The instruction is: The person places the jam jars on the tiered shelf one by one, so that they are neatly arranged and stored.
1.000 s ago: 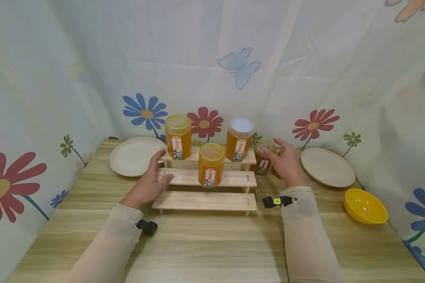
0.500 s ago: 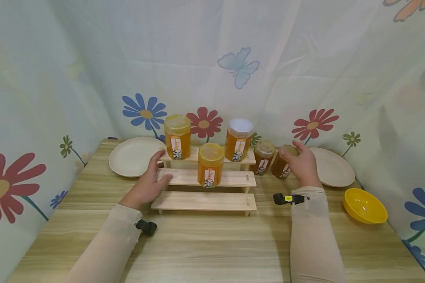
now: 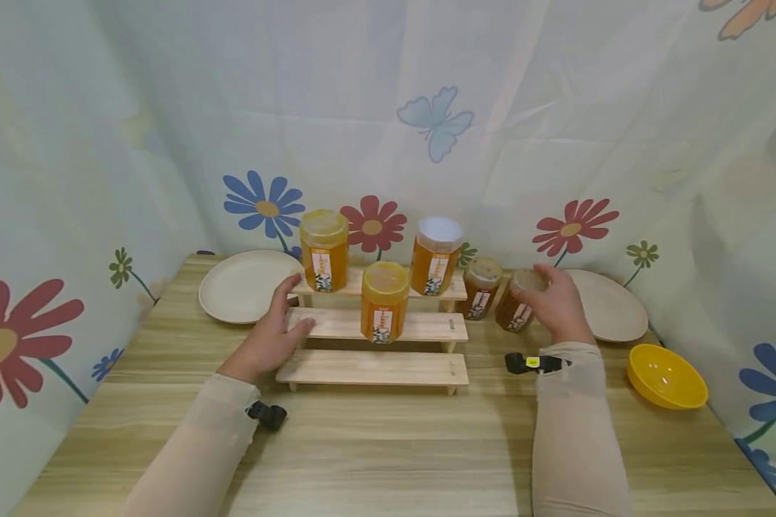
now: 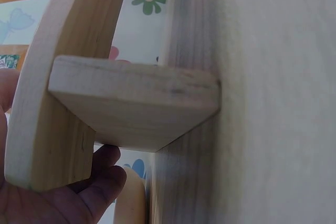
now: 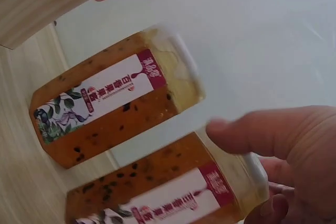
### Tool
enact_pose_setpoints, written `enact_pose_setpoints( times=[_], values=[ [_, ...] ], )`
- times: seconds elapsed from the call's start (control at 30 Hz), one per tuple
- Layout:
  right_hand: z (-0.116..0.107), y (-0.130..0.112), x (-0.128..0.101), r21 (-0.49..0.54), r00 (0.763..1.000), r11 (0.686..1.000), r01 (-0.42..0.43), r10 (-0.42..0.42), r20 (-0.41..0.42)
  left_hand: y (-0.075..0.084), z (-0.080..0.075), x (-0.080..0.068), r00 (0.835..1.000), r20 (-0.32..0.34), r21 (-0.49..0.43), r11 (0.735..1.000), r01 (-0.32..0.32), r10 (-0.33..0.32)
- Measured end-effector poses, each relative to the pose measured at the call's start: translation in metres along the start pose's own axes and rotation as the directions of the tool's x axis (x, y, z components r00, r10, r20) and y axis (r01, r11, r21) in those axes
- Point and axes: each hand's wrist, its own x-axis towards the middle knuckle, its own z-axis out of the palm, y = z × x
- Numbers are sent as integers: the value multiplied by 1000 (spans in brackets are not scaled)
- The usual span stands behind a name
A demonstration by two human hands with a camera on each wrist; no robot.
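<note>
My left hand [image 3: 270, 343] grips the left end of a three-step wooden rack [image 3: 371, 368]. In the left wrist view its fingers [image 4: 107, 187] wrap around the end of a shelf board. On the right, my right hand [image 3: 561, 307] holds a dark amber jar of passion fruit jam [image 3: 511, 312] near its lid, thumb on one side and fingers on the other. The right wrist view shows black seeds in this jar. A matching passion fruit jar [image 5: 113, 98] stands between it and the rack. Two golden jars [image 3: 324, 251] stand on the top step, and one golden jar [image 3: 385, 301] on the middle step.
A cream plate [image 3: 239, 287] lies behind the left hand. Another plate [image 3: 611, 305] is beyond the right hand, partly covered by it. A yellow bowl [image 3: 667, 377] stands near the table's right edge. A flowered curtain [image 3: 504, 143] hangs behind the wooden table [image 3: 388, 445].
My right hand has moved right, from the nearer passion fruit jar to the one beside it, and grips that. This jar has shifted slightly toward me. The left hand stays on the rack.
</note>
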Motion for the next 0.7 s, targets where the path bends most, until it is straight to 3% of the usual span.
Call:
enact_pose_setpoints(
  times=[0.17,0.33,0.7],
  values=[
    [-7,1,-2,-61,996,998,-22,27,84,0,0,0,1000,2,1,1000,0,0],
    [-14,4,-4,-97,985,995,15,2,174,0,0,0,1000,3,1,1000,-1,1],
    [-19,3,-8,-148,976,987,58,-24,218,1,0,-1,1000,2,0,1000,2,-2]
  ],
)
